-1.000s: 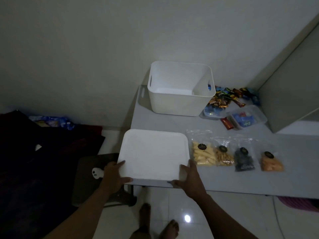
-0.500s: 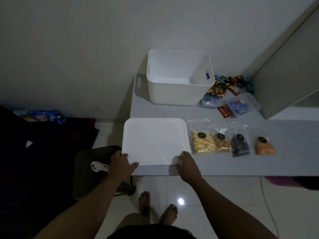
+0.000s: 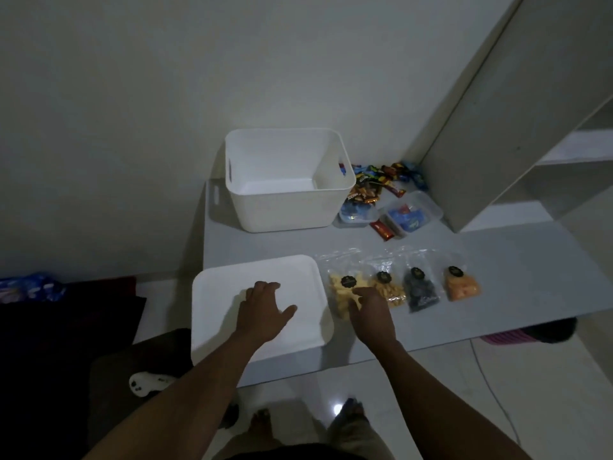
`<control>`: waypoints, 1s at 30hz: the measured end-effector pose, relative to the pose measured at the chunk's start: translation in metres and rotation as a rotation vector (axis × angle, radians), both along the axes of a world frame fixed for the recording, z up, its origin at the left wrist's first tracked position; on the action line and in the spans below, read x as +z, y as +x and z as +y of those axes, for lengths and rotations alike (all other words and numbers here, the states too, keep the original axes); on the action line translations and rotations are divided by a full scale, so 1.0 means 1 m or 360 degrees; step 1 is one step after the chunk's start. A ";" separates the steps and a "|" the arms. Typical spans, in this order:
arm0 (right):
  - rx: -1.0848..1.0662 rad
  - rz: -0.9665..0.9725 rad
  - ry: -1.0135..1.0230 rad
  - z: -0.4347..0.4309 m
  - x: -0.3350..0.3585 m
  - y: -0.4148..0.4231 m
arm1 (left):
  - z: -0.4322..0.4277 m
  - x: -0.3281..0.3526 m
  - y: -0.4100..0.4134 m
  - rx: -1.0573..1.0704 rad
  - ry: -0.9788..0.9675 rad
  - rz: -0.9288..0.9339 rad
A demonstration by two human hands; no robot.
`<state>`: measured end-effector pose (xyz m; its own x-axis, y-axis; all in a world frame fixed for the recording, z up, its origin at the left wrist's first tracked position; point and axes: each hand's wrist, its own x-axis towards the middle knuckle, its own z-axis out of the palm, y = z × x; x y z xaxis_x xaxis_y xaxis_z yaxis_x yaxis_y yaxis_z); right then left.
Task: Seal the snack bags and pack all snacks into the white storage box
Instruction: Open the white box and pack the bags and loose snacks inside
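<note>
The white lid [image 3: 232, 293] now lies on the surface [image 3: 497, 293], the left grip [image 3: 265, 310] flat on it, released. The right grip [image 3: 370, 310] has moved onto the yellow snack bag [image 3: 338, 287], hold unclear; sealing likely starts. The white storage box [image 3: 285, 207] stands empty behind.

Both bare forearms are reaching forward, side by side. The left hand [image 3: 265, 310] is lying palm down, with its fingers spread and nearly straight. The right hand [image 3: 371, 312] is stretching forward, its fingers [image 3: 360, 293] only loosely bent.

Box [image 3: 288, 207] mouth open; lid [image 3: 225, 293], 4 bags [image 3: 421, 290] (1 row) crowd table [image 3: 497, 247] front.
</note>
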<state>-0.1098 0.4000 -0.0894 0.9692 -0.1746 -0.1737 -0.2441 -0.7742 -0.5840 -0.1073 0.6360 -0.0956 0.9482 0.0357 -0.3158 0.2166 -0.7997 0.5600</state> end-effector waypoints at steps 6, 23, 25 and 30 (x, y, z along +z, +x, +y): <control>-0.0162 0.0037 -0.0021 -0.074 0.015 0.043 | -0.098 0.011 0.052 -0.0245 -0.0023 -0.0059; 0.0577 0.0659 -0.0056 -0.142 -0.011 0.111 | -0.241 -0.010 0.084 0.0020 0.0622 0.0280; 0.0581 0.0646 0.0077 -0.142 -0.012 0.113 | -0.239 -0.009 0.084 0.0082 0.0438 0.0265; 0.0544 0.0535 0.0226 -0.150 -0.005 0.122 | -0.228 -0.009 0.082 0.0103 0.0199 -0.0069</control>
<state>0.0122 0.2505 -0.0941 0.8532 0.1912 -0.4853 -0.1833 -0.7611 -0.6222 -0.0251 0.4080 -0.1041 0.9551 0.1340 -0.2641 0.2481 -0.8490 0.4665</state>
